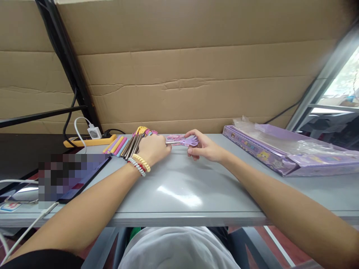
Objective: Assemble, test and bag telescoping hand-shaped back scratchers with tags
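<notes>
A back scratcher with a thin silver shaft and a lilac claw-shaped head (190, 141) lies level between my hands, just over the table. My left hand (153, 146), back upward and fingers curled, is closed at the shaft end; its grip is partly hidden. My right hand (206, 146) holds the lilac head between thumb and fingers. Under and beside my left hand lies a row of similar sticks (131, 146) with bronze-coloured shafts, pastel grips (119, 145) and yellow (141, 130) and pink heads. Behind the silver shaft is a pink stringy-looking thing (176, 138), too small to make out.
On the right, a purple printed box (260, 155) has crumpled clear plastic (275, 138) over it. A tablet (84, 175) with white cables lies left of my forearm. A yellow power strip (92, 141) with a white charger stands behind. Cardboard (179, 74) walls the back of the grey table (179, 186).
</notes>
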### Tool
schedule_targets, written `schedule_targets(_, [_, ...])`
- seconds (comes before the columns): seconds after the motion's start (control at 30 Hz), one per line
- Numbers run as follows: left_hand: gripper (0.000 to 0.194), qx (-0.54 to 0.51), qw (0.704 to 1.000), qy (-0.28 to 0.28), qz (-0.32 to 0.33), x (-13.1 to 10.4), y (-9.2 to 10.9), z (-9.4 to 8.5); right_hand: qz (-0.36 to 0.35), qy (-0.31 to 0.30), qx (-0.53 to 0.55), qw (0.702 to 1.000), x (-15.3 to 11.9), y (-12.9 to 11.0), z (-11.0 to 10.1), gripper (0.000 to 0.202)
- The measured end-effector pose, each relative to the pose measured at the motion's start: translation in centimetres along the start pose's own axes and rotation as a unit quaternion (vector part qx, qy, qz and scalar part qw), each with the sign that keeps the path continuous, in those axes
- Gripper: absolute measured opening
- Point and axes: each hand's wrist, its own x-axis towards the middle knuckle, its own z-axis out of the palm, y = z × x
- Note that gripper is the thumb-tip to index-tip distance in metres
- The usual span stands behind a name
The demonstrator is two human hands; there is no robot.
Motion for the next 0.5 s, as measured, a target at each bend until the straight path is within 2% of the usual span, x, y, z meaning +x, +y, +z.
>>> schedule_targets(0.13, [0.038,-0.011,1.000,-0.002,0.006,-0.5,0.6,-0.2,-0.040,0.034,0.023,0.998,0.2,0.0,0.3,0.042])
schedule_targets(0.4, [0.036,-0.004,1.000,-0.004,0.001,-0.8,0.8,-0.4,-0.060,0.064,0.037,0.995,0.2,-0.1,0.8,0.045])
schedule_targets(0.5, [0.036,-0.011,1.000,-0.003,0.011,-0.6,0.8,0.0,-0.068,0.108,0.017,0.992,0.4,-0.6,1.1,0.041])
